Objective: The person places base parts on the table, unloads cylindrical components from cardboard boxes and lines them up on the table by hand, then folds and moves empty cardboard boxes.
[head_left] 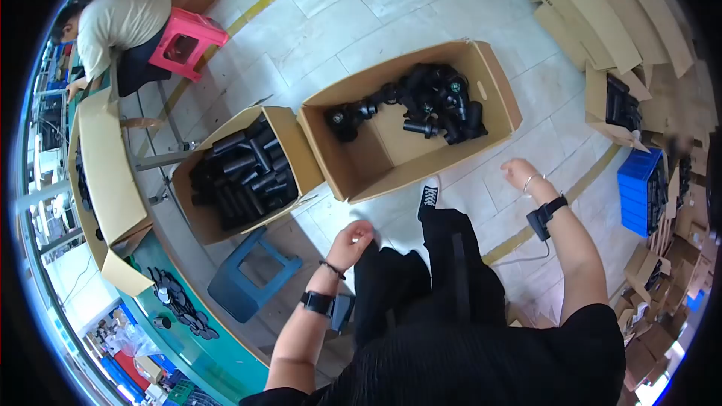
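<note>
My left hand (351,244) hangs in front of my left thigh, its fingers curled in and nothing visible in it. My right hand (519,174) is held out to the right of my legs, with its fingers loosely curled and nothing seen in it. Both are apart from the boxes. Ahead of my feet is a long open cardboard box (445,156) with black plastic pipe-like parts (451,101) heaped mostly at its right end. Left of it, a smaller cardboard box (302,152) is filled with black cylindrical parts (244,173).
A blue stool (252,274) stands beside the green workbench (218,361) at left, where black discs (180,304) lie. Another person (128,26) sits on a pink stool (184,43). Flattened cardboard (594,11) and a blue crate (639,192) line the right.
</note>
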A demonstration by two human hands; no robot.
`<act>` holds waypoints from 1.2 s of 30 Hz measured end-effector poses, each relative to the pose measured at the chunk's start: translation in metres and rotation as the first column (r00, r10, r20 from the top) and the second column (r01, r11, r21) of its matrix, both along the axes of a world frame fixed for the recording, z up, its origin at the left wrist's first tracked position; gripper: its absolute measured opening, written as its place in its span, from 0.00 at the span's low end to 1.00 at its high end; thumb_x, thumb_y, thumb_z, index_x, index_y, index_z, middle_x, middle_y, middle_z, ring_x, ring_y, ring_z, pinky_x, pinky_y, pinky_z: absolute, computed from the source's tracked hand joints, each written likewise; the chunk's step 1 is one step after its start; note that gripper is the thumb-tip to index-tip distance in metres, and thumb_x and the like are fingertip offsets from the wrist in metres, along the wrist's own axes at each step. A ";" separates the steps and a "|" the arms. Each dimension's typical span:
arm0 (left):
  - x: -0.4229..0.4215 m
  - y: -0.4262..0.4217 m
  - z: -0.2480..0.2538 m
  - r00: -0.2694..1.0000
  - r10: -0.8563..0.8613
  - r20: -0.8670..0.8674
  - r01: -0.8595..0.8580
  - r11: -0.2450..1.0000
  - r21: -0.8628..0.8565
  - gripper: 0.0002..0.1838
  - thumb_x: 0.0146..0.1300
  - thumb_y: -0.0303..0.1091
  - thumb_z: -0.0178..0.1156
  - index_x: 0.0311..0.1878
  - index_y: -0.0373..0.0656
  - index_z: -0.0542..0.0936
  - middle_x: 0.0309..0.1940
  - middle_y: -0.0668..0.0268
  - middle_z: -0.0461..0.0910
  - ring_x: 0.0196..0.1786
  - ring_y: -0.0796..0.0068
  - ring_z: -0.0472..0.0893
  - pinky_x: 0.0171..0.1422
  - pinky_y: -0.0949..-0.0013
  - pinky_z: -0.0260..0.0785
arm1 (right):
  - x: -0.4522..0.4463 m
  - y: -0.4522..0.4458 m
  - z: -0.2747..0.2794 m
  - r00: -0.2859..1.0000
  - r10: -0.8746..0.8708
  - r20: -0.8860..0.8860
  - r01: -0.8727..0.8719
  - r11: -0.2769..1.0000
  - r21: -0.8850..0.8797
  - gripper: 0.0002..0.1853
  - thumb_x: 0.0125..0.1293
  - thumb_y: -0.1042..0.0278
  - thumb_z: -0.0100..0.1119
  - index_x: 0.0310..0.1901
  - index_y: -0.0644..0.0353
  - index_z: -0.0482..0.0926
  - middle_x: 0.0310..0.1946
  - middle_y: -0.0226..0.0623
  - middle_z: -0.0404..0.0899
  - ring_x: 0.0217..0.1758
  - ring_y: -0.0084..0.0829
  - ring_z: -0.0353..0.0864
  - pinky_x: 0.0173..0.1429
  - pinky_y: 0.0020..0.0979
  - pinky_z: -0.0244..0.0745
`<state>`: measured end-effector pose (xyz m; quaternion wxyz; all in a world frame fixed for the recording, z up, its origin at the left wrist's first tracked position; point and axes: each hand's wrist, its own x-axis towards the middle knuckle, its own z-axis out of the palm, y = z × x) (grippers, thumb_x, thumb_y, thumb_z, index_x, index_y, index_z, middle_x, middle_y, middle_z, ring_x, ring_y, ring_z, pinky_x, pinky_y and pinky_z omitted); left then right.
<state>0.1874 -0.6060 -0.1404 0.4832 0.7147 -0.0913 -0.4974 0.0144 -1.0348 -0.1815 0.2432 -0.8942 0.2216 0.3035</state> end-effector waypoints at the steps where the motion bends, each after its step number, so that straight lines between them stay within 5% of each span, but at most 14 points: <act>1: 0.009 -0.019 -0.009 0.998 -0.052 0.030 0.052 0.999 0.017 0.08 0.56 0.28 0.55 0.40 0.39 0.75 0.28 0.70 0.75 0.32 0.82 0.72 0.39 0.79 0.66 | 0.008 -0.015 -0.013 0.998 -0.049 -0.026 0.050 0.998 0.041 0.11 0.50 0.72 0.52 0.37 0.61 0.78 0.36 0.49 0.76 0.40 0.45 0.75 0.47 0.37 0.70; 5: 0.041 -0.079 -0.098 0.976 -0.196 0.092 0.189 0.979 0.080 0.08 0.55 0.29 0.54 0.38 0.38 0.75 0.26 0.69 0.76 0.30 0.81 0.73 0.37 0.78 0.67 | 0.038 -0.064 -0.097 0.995 0.028 -0.092 -0.034 0.997 -0.067 0.13 0.51 0.73 0.52 0.40 0.60 0.77 0.34 0.49 0.76 0.41 0.45 0.75 0.46 0.37 0.70; 7: 0.058 -0.105 -0.156 0.968 -0.225 0.108 0.212 0.970 0.121 0.08 0.54 0.29 0.53 0.37 0.38 0.76 0.25 0.67 0.76 0.30 0.80 0.74 0.35 0.76 0.68 | 0.057 -0.073 -0.146 0.940 0.092 -0.329 -0.150 0.976 -0.155 0.15 0.51 0.73 0.53 0.43 0.59 0.76 0.39 0.48 0.75 0.45 0.44 0.74 0.50 0.36 0.69; 13: 0.121 -0.199 -0.305 0.996 -0.034 -0.085 0.052 0.975 0.216 0.09 0.53 0.31 0.54 0.36 0.37 0.76 0.23 0.67 0.76 0.27 0.80 0.74 0.32 0.77 0.67 | 0.136 -0.079 -0.235 0.978 -0.120 -0.169 0.078 0.969 -0.234 0.19 0.54 0.70 0.53 0.50 0.59 0.71 0.56 0.44 0.64 0.58 0.43 0.64 0.59 0.34 0.63; 15: 0.138 -0.229 -0.357 0.997 0.005 -0.083 0.019 0.961 0.277 0.12 0.52 0.36 0.57 0.36 0.38 0.76 0.23 0.63 0.77 0.28 0.72 0.76 0.35 0.73 0.68 | 0.136 -0.093 -0.290 0.990 -0.105 -0.093 0.072 0.951 -0.302 0.20 0.55 0.68 0.54 0.51 0.59 0.70 0.57 0.45 0.62 0.59 0.43 0.62 0.59 0.35 0.63; 17: 0.147 -0.262 -0.396 0.990 -0.036 0.140 -0.003 0.963 0.268 0.17 0.49 0.39 0.60 0.39 0.38 0.75 0.34 0.56 0.77 0.37 0.61 0.77 0.41 0.66 0.69 | 0.137 -0.099 -0.333 0.996 -0.088 -0.010 0.078 0.926 -0.370 0.21 0.55 0.66 0.54 0.52 0.60 0.69 0.57 0.45 0.61 0.59 0.43 0.61 0.59 0.36 0.63; 19: 0.154 -0.295 -0.431 0.680 -0.094 0.727 -0.017 0.989 0.144 0.19 0.49 0.38 0.60 0.43 0.37 0.71 0.35 0.57 0.75 0.36 0.62 0.76 0.40 0.66 0.69 | 0.138 -0.107 -0.354 0.991 -0.042 -0.125 -0.009 0.924 -0.383 0.22 0.55 0.63 0.55 0.51 0.60 0.68 0.55 0.45 0.63 0.58 0.42 0.63 0.57 0.37 0.64; 21: 0.168 -0.335 -0.428 0.526 -0.107 0.844 0.005 0.992 0.124 0.26 0.46 0.39 0.64 0.47 0.37 0.68 0.43 0.50 0.72 0.46 0.51 0.71 0.51 0.60 0.65 | 0.134 -0.114 -0.363 0.980 -0.031 -0.196 -0.048 0.922 -0.385 0.23 0.55 0.61 0.55 0.51 0.60 0.68 0.54 0.45 0.64 0.57 0.42 0.63 0.56 0.38 0.65; 23: 0.175 -0.365 -0.436 0.382 -0.008 0.924 0.023 1.000 0.000 0.29 0.43 0.38 0.66 0.48 0.38 0.67 0.42 0.49 0.72 0.47 0.50 0.70 0.51 0.59 0.65 | 0.135 -0.115 -0.359 0.978 0.153 -0.144 -0.197 0.908 -0.370 0.23 0.55 0.59 0.56 0.51 0.60 0.67 0.50 0.44 0.66 0.54 0.42 0.65 0.53 0.38 0.66; 27: 0.173 -0.404 -0.444 0.617 0.013 0.786 -0.022 1.000 0.001 0.34 0.38 0.36 0.67 0.51 0.40 0.66 0.46 0.52 0.69 0.47 0.51 0.69 0.53 0.60 0.65 | 0.121 -0.121 -0.382 0.966 0.257 0.020 -0.237 0.915 -0.327 0.24 0.54 0.58 0.56 0.50 0.60 0.65 0.42 0.44 0.69 0.47 0.44 0.69 0.48 0.39 0.67; 32: 0.166 -0.407 -0.434 0.603 -0.127 0.788 -0.008 0.986 0.165 0.35 0.35 0.37 0.68 0.50 0.39 0.67 0.48 0.50 0.69 0.48 0.52 0.71 0.52 0.61 0.65 | 0.150 -0.107 -0.348 0.988 0.064 0.141 -0.033 0.978 -0.208 0.24 0.52 0.60 0.58 0.49 0.59 0.64 0.36 0.47 0.73 0.41 0.47 0.73 0.44 0.39 0.69; 36: 0.184 -0.384 -0.410 0.731 -0.052 0.680 0.068 0.998 0.003 0.32 0.34 0.37 0.68 0.47 0.39 0.70 0.48 0.52 0.71 0.48 0.57 0.73 0.51 0.64 0.66 | 0.202 -0.117 -0.307 0.979 -0.175 -0.106 0.155 0.973 -0.173 0.28 0.53 0.61 0.55 0.55 0.56 0.60 0.40 0.49 0.74 0.43 0.48 0.74 0.46 0.40 0.69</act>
